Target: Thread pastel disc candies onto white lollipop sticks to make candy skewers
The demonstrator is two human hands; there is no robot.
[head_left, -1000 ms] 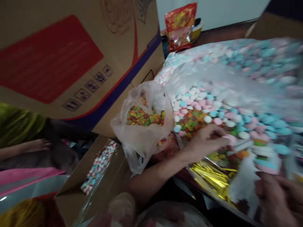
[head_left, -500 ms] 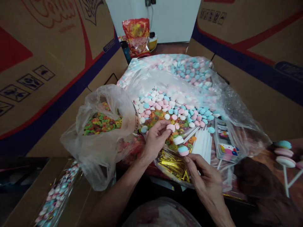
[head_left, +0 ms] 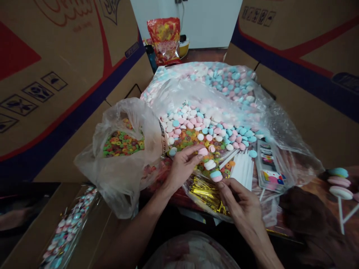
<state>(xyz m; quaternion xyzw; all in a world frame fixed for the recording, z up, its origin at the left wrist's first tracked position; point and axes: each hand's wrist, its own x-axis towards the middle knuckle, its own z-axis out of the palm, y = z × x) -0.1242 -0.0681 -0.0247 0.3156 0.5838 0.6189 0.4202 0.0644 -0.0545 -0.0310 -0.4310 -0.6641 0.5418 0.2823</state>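
Between the thumb and fingertips of my left hand [head_left: 183,162] is a pink marshmallow [head_left: 202,151]. My right hand [head_left: 244,201] pinches the lower end of a marshmallow skewer, just under a blue and pink marshmallow [head_left: 216,176]; its stick is mostly hidden by my fingers. White marshmallows [head_left: 209,164] sit in line above that one, toward the left hand. Below lie gold twist ties [head_left: 209,194] in a clear bag and colourful candy rings [head_left: 187,139]. White sticks [head_left: 241,168] lie beyond my right hand.
A large clear bag [head_left: 190,91] of pastel marshmallows spreads across the back. A plastic bag [head_left: 120,168] of candy rings stands left. Cardboard boxes [head_left: 84,74] wall both sides. Finished marshmallow skewers [head_left: 340,183] lie at right, near a brown cloth [head_left: 305,213]. A box of packed candies [head_left: 70,228] sits lower left.
Both hands keep their grips in nearly the same place. The view has shifted slightly, and a blurred shape, perhaps another person's hand, now shows at the far lower left.
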